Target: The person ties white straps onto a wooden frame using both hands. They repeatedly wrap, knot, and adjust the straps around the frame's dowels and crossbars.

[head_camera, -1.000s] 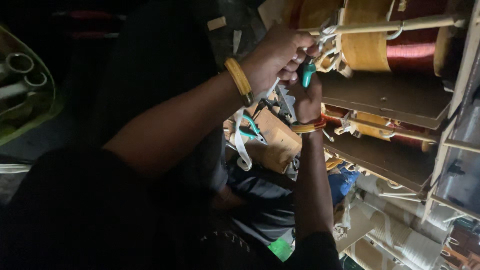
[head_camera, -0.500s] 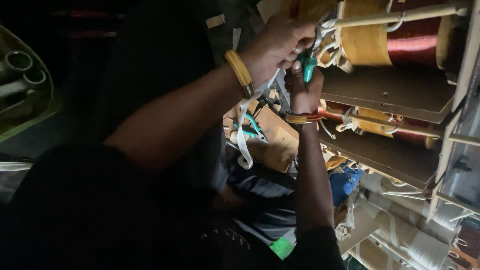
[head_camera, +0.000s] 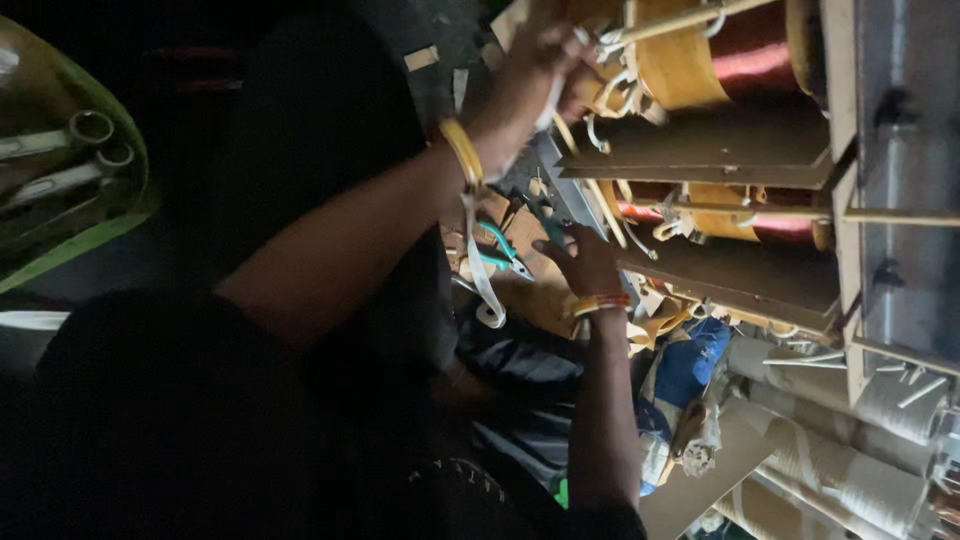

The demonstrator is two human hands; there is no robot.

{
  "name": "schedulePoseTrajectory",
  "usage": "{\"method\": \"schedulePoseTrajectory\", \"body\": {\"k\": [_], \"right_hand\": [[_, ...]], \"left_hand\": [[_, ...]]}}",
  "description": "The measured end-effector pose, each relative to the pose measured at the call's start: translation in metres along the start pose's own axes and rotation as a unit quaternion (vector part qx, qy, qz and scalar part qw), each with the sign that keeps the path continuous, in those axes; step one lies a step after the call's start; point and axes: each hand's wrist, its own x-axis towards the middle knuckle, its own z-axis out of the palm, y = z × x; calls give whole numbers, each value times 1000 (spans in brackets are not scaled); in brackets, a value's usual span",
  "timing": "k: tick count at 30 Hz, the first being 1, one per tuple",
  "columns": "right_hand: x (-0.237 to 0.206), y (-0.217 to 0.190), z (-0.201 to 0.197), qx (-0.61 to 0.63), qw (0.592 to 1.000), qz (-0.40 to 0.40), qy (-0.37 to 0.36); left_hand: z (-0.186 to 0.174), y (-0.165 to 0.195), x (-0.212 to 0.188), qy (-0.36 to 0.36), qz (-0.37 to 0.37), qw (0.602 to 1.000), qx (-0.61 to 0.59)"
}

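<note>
white tape strip | hangs below left hand, grip closed on it | right hand open, beside it

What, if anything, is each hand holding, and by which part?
The left hand grips a white tape strip near its upper end, beside the coil. The right hand looks open; whether it holds anything cannot be told.
</note>
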Motion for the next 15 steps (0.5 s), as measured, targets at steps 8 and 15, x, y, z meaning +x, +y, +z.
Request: {"method": "schedulePoseTrajectory", "body": {"k": [8,15], "right_hand": [[-35,-64,-58,598,771,-110,188],[3,-62,-172,274,795,-172,513]], "left_hand": [[81,24,-59,-176,167,966,94],[41,123,5,127,157,787,583]]}}
